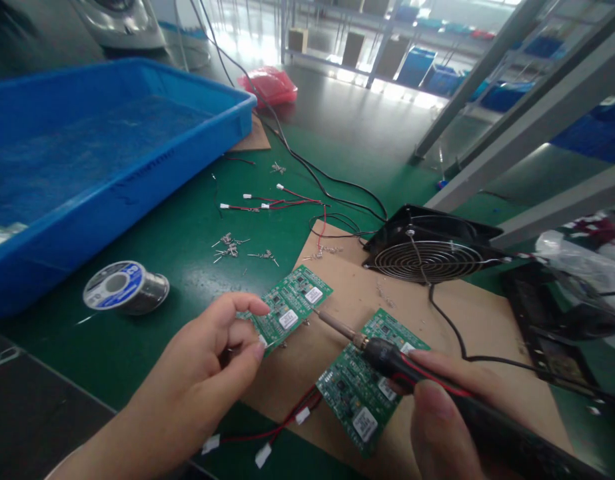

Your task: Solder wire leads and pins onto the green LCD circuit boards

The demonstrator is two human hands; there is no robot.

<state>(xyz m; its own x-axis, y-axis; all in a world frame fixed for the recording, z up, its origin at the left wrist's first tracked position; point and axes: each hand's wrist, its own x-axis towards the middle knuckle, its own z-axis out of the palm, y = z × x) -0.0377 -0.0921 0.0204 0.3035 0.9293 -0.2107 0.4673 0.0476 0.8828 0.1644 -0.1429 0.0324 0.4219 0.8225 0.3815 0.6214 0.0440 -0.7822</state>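
My left hand (207,363) is closed at the near left end of a green circuit board (300,297), its index finger reaching over the top. The curled fingers and thumb cover that corner, so the exact grip is partly hidden. In my right hand (447,407) is a soldering iron (387,357) with a black and red handle. Its tip points at the board's right edge, close to a white-labelled part; whether they touch I cannot tell. Beneath the iron, a second green circuit board (342,393) lies on the brown cardboard (467,327).
A solder spool (124,287) stands left, before a large blue tray (187,137). Small metal parts (230,247) and red-black connector wires (287,202) are scattered on the green table. More wires (287,423) lie in front. A black fan (427,247) and its cable occupy the right.
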